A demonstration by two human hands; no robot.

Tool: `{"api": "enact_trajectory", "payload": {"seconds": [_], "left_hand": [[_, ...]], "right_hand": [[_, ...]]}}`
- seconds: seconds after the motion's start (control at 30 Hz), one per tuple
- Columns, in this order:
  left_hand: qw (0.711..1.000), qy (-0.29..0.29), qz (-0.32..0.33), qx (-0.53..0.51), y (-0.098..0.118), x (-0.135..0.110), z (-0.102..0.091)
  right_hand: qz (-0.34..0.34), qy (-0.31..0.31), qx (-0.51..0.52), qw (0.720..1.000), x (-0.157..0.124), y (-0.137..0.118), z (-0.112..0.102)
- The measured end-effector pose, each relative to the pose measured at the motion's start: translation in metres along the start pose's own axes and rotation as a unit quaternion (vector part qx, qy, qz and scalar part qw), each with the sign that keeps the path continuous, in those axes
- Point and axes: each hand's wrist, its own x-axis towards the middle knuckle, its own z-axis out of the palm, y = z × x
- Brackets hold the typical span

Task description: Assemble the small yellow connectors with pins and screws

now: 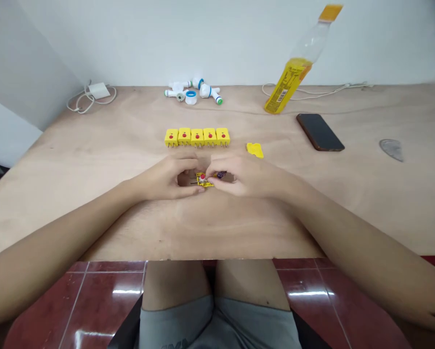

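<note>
My left hand (168,177) curls round the left side of a small open yellow plug casing (206,184), thumb at its near edge. In the casing sits a red button (202,177) on a whitish base, and a thin metal pin sticks out to the left. Over the right side of the casing, my right hand (244,173) pinches thumb and forefinger together; whatever is between the tips is too small to make out. A small dark purplish part (222,174) shows under the right fingers. Beyond lies a loose yellow cover (255,150).
Several yellow plugs with red buttons (197,137) stand in a row beyond my hands. White pipe fittings (191,98), a white adapter (99,90) with cable, and a tilted drink bottle (288,87) are at the back. A phone (319,132) and grey half-disc (391,149) lie right.
</note>
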Motion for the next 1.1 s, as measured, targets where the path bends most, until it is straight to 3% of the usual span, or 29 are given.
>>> {"api": "enact_trajectory", "payload": {"seconds": [0.3,1.1], "left_hand": [[1.000,0.001,0.011,0.004,0.0015,0.0008,-0.0003],[1.000,-0.005,-0.008,0.009,0.0022,-0.0002,-0.0005]], "right_hand": [[0.011,-0.067,-0.043,0.997,-0.0002,-0.0014,-0.0036],[-0.029,-0.050,-0.065,0.996,-0.0023,0.0044,-0.0022]]}}
